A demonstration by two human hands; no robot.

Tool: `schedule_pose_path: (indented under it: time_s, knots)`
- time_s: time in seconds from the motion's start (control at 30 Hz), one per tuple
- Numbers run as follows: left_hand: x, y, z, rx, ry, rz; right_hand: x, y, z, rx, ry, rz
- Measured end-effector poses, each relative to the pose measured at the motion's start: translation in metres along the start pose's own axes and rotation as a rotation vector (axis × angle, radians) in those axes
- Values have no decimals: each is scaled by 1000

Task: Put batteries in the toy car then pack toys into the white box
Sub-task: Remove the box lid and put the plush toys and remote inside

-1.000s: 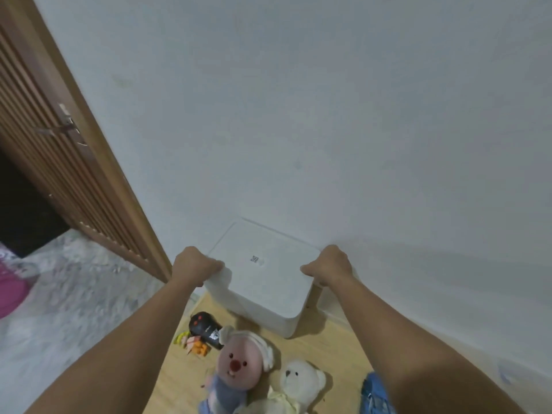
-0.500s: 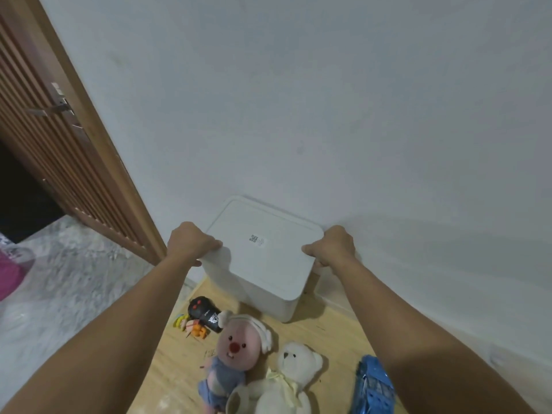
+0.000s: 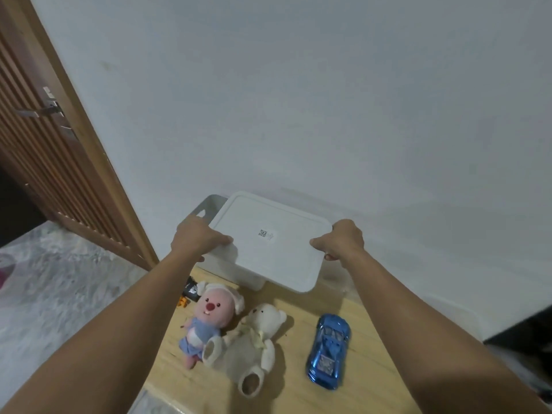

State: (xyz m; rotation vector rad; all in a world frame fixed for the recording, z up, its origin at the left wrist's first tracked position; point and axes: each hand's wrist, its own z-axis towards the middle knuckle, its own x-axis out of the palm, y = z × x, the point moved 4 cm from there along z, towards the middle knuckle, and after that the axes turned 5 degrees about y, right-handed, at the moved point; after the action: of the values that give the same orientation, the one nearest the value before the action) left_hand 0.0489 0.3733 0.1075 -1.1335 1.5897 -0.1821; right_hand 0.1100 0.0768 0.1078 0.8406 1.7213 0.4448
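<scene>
The white box [image 3: 227, 268] stands at the back of the wooden table [image 3: 367, 375], against the wall. Its flat white lid [image 3: 268, 252] is lifted off and shifted right, so the box's back left corner shows open. My left hand [image 3: 197, 239] grips the lid's left edge and my right hand [image 3: 340, 242] grips its right edge. In front lie a pink plush [image 3: 206, 318], a white teddy bear [image 3: 254, 345] and the blue toy car [image 3: 328, 351]. A black remote [image 3: 191, 289] sits partly hidden behind the pink plush.
A white wall [image 3: 298, 115] rises right behind the box. A brown slatted door [image 3: 44, 150] stands at the left, with grey marbled floor [image 3: 59, 294] below it. Small orange bits [image 3: 182, 301] lie by the remote.
Both hands have lifted the lid off the box and moved it right; the box's back left corner is now uncovered. The view has tilted down, bringing the blue car fully into sight.
</scene>
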Motion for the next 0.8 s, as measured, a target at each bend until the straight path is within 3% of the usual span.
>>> schedule_pose_path:
  time_s: [0.37, 0.8]
  knots:
    - [129, -21, -115, 155, 157, 166, -74, -161, -70, 176, -35, -50]
    - [294, 18, -230, 142, 400, 509, -89, -344, -149, 481, -29, -132]
